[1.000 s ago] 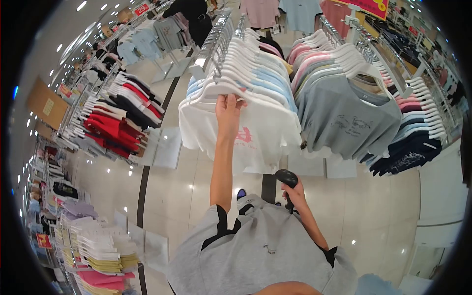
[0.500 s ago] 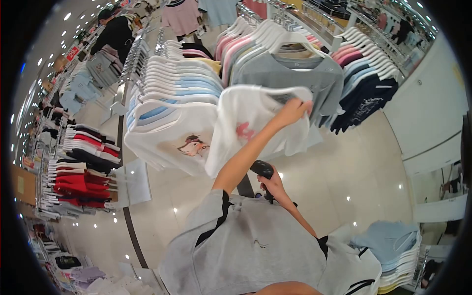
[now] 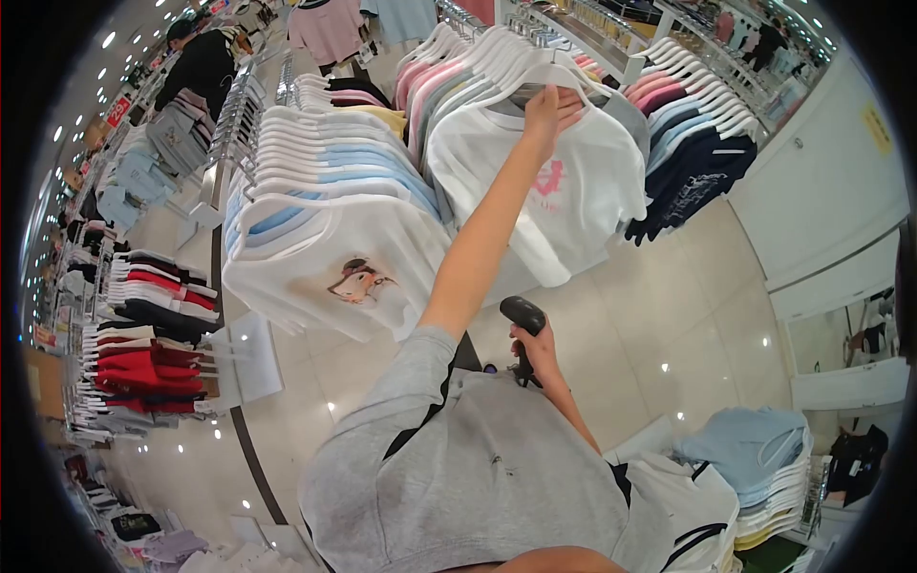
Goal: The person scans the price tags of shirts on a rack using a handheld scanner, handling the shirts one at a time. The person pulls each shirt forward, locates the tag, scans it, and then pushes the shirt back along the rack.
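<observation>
The left hand (image 3: 546, 116) is closed on a white hanger (image 3: 511, 88) near its middle, just at the neckline of the pink-print shirt (image 3: 581, 164). From this hand, the body of the shirt hangs toward 6 o'clock, while the hanger's arms run roughly from 9 to 3 o'clock. The hanger's top points to 12 o'clock, but that place is crowded and small, so I cannot tell if it sits on a rail. The right hand (image 3: 538, 349) is lower, also toward 6 o'clock and farther from the shirt; it grips a black handheld device (image 3: 522, 311). Near 9 o'clock, a metal rail (image 3: 212, 181) carries light blue shirts (image 3: 371, 177) with a brown-print shirt (image 3: 330, 256) in front; navy garments (image 3: 690, 196) hang at 4 o'clock.
</observation>
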